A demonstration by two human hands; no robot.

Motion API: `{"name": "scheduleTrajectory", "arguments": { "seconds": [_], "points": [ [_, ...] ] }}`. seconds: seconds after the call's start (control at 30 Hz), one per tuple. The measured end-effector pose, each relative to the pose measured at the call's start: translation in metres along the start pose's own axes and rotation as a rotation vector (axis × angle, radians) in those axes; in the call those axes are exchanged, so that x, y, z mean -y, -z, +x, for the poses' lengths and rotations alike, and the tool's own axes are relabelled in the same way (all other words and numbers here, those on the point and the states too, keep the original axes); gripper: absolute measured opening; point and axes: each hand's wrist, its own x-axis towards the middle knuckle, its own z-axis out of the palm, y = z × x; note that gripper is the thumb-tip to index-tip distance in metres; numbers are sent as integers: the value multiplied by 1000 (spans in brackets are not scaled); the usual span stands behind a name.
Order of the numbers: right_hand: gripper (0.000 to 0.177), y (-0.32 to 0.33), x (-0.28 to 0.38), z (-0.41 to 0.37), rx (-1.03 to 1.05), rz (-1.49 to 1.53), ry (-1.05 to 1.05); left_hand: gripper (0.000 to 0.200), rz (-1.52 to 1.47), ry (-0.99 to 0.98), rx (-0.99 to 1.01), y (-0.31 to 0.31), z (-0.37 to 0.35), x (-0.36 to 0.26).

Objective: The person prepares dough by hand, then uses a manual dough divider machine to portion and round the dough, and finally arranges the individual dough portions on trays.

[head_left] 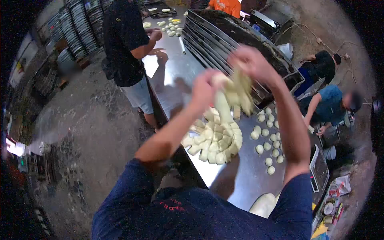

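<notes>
My left hand (pixel 205 89) grips a pale piece of dough (pixel 226 105) above the steel table (pixel 250 178). My right hand (pixel 252 64), higher and further right, is closed on the dough too, where it hangs in blurred strands. Whether this is one piece or two I cannot make out. Below my hands lies a round mass of cut dough pieces (pixel 216 138), scored into many small blocks. To its right, several round dough balls (pixel 268 148) sit apart from each other on the steel. A larger smooth dough lump (pixel 264 205) rests at the near edge, partly hidden by my body.
A stack of dark metal trays (pixel 212 44) stands right beyond my hands. Across the table, a person in a black shirt (pixel 124 40) works near more dough pieces (pixel 172 29). A white rod (pixel 182 45) lies there. People in blue (pixel 330 104) and orange (pixel 226 6) are nearby.
</notes>
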Motion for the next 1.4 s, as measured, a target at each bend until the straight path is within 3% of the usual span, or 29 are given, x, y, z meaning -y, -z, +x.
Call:
{"name": "scheduleTrajectory", "arguments": {
  "seconds": [0.03,0.07,0.1,0.13,0.17,0.2,0.3,0.33,0.37,0.4,0.43,0.47,0.5,0.53,0.57,0.67,0.73,0.9,1.0,1.03,1.1,1.17,1.2,1.27,1.3,1.37,1.4],
  "points": [
    [36,4,-12,52,-32,-98,36,29,-193,98,-161,18,40,29],
    [45,-6,-57,106,-172,-389,278,30,-231,124,-287,41,65,30],
    [51,-9,-33,123,-275,-437,231,36,-2,68,-353,70,95,73],
    [59,-12,-5,140,-376,-479,178,48,-138,276,-328,91,100,76],
    [69,-14,23,157,-472,-514,120,56,-124,452,-183,129,119,138],
    [64,-33,42,157,-528,-452,89,60,-13,452,-79,151,100,139],
    [51,-139,91,97,-588,81,63,51,-81,540,-191,170,-5,126],
    [44,-167,90,50,-550,-86,67,50,-65,580,-24,215,-45,177],
    [38,-195,91,2,-517,-252,77,48,-72,475,-108,222,-97,175],
    [25,-234,68,-44,-507,20,24,51,-77,651,-280,223,-145,156],
    [20,-269,38,-93,-317,54,-205,42,39,757,-451,252,-209,176],
    [12,-276,12,-142,-104,59,-464,30,11,807,-480,297,-296,208],
    [24,-292,-7,-199,-300,62,-586,27,226,1043,-233,347,-381,203],
    [25,-263,-12,-242,-130,-240,-704,27,421,1199,-126,358,-448,191],
    [25,-254,-26,-281,-128,-202,-782,27,508,1341,-91,359,-498,170],
    [31,-231,-36,-327,-176,-283,-934,26,528,1485,118,342,-584,140],
    [40,-222,-45,-321,-355,-390,-838,25,519,1464,226,322,-586,134],
    [52,-252,-30,-235,-346,-116,-666,24,298,1307,273,270,-506,154],
    [54,-284,-60,-187,-168,-70,-553,21,183,1033,113,235,-423,167],
    [55,-299,-78,-173,-126,-122,-574,21,176,1007,150,222,-398,155],
    [56,-279,-86,-144,163,-61,-694,17,285,889,67,192,-354,129],
    [55,-288,-105,-136,87,-181,-632,16,196,781,44,188,-363,146],
    [55,-301,-118,-140,68,-199,-659,20,88,842,20,191,-377,150],
    [43,-325,-136,-134,-19,-177,-660,24,582,1067,398,201,-392,131],
    [43,-320,-131,-128,-24,-185,-650,25,637,1104,511,213,-414,133],
    [35,-298,-120,-127,175,-334,-677,26,592,1194,558,246,-460,145],
    [35,-291,-125,-127,180,-345,-648,26,579,1267,546,265,-485,149]
  ]
}}
